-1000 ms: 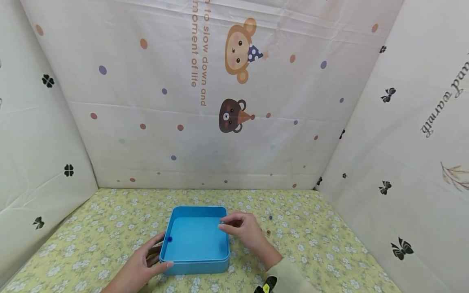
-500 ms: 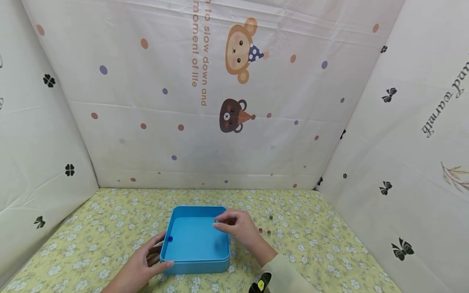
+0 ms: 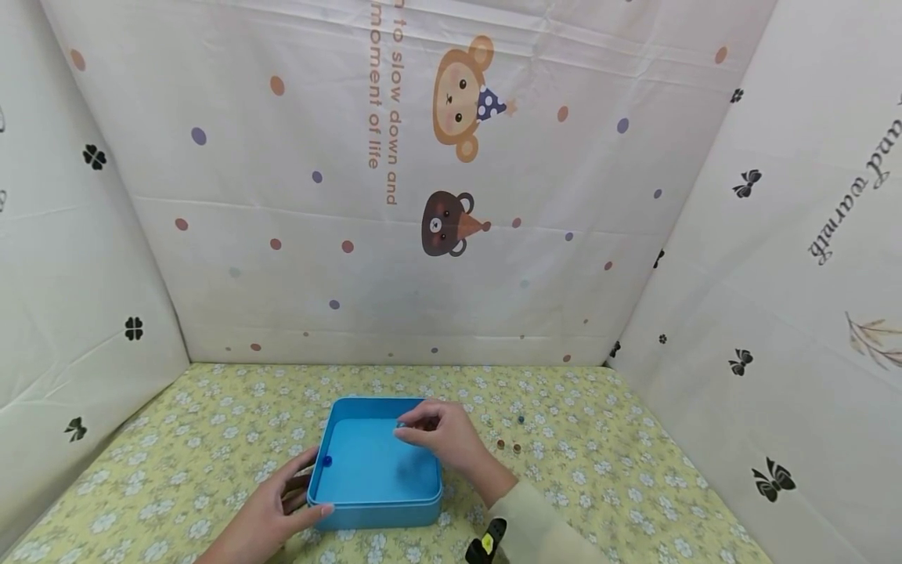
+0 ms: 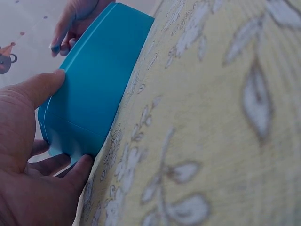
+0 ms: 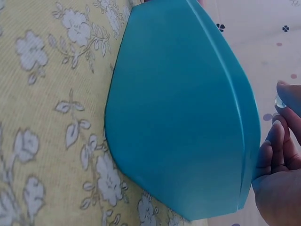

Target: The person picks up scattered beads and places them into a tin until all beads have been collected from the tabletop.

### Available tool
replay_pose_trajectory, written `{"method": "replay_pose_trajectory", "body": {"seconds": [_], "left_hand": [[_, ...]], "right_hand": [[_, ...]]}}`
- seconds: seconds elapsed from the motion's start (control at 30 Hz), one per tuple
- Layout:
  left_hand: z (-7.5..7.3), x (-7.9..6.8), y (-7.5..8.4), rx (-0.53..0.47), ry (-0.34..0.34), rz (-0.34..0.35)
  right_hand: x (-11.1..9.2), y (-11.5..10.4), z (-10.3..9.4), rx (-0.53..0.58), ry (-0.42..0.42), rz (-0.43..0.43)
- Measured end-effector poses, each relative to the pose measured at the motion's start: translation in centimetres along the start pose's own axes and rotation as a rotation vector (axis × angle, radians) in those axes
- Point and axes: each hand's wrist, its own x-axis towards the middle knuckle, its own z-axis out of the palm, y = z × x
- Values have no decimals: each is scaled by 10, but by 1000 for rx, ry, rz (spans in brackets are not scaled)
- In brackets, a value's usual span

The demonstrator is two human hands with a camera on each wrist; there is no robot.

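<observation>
A shallow blue square box [image 3: 380, 513] sits on the cloth in front of me. My left hand [image 3: 278, 501] grips its near left corner, thumb on the front rim and fingers along the left side, as the left wrist view also shows of the box wall [image 4: 101, 70]. Over the inside of the box, my right hand [image 3: 447, 439] pinches a small clear glass marble [image 5: 280, 102] between thumb and fingertip. One dark blue marble [image 3: 327, 460] lies inside by the left wall.
Right of the box, two small brownish marbles [image 3: 500, 444] lie side by side on the flowered cloth [image 3: 599, 501], with a dark teal one [image 3: 521, 419] behind them. White printed sheets [image 3: 282, 274] wall the table at the back and both sides.
My right hand has moved left from the box's right rim to farther over its inside, still pinching the marble. The brownish marbles now show fully. My left hand and the box stay put.
</observation>
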Motion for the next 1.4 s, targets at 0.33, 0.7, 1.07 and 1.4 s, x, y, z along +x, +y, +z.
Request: {"method": "replay_pose_trajectory", "body": {"seconds": [0.33, 0.7, 1.07, 1.4], "left_hand": [[1, -1, 3, 9, 13, -10], [2, -1, 3, 5, 42, -31], [1, -1, 3, 5, 17, -20], [2, -1, 4, -4, 6, -15]], "right_hand": [[6, -7, 7, -47, -7, 8], [14, -12, 17, -97, -25, 50], [22, -15, 32, -107, -64, 74], [25, -13, 39, -136, -52, 118]]}}
